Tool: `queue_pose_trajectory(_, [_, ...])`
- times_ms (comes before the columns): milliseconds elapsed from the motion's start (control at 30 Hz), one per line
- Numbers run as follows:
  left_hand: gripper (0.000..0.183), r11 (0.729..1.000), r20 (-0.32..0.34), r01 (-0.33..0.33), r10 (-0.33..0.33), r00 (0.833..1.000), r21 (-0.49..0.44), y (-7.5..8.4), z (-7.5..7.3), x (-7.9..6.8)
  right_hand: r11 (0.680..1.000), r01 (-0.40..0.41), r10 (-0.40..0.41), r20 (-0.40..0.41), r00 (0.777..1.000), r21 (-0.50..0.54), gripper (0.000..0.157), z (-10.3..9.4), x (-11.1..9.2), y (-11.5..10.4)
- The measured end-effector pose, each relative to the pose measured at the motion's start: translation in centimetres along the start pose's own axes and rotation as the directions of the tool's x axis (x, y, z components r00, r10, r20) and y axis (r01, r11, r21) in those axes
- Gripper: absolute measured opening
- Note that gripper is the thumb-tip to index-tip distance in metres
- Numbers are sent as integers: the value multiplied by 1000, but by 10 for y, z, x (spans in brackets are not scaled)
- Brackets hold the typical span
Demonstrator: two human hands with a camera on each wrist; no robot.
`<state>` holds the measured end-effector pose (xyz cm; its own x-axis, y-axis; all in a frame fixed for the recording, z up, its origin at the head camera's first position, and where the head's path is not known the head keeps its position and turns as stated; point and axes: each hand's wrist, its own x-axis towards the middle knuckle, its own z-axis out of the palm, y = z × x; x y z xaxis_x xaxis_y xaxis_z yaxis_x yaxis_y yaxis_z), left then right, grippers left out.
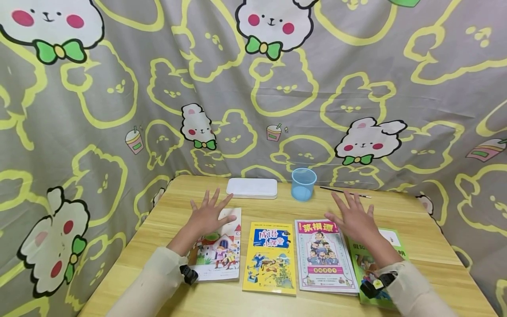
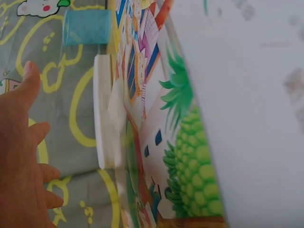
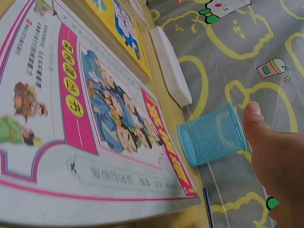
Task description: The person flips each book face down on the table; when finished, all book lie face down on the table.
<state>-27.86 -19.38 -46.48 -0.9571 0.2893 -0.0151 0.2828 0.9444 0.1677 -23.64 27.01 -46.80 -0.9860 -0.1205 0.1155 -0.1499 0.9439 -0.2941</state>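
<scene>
Both hands hover with fingers spread over a row of books and hold nothing. My left hand is above the upper part of a white picture book with a cartoon house on its cover. Over the gap between the two right-hand books is my right hand. Under it lie a white book with a pink title band and a green book, partly hidden by the hand and wrist. A yellow book lies between the hands. The left wrist view shows a green pineapple drawing close up.
Along the table's back edge stand a white flat case and a blue mesh pen cup. A thin dark pencil or brush lies right of the cup. A grey patterned curtain hangs behind the wooden table.
</scene>
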Motion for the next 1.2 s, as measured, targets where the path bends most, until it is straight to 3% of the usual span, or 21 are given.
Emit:
queue_pose_trajectory(567, [79,998,-18,-15,14,1000,-55,-3,8,-16,998,58,-58,-6,998,16,81,12,11,-26])
queue_pose_trajectory(1200, [75,984,45,2,6,999,-176,-19,25,-48,987,151,-152,9,988,60,87,41,30,-68])
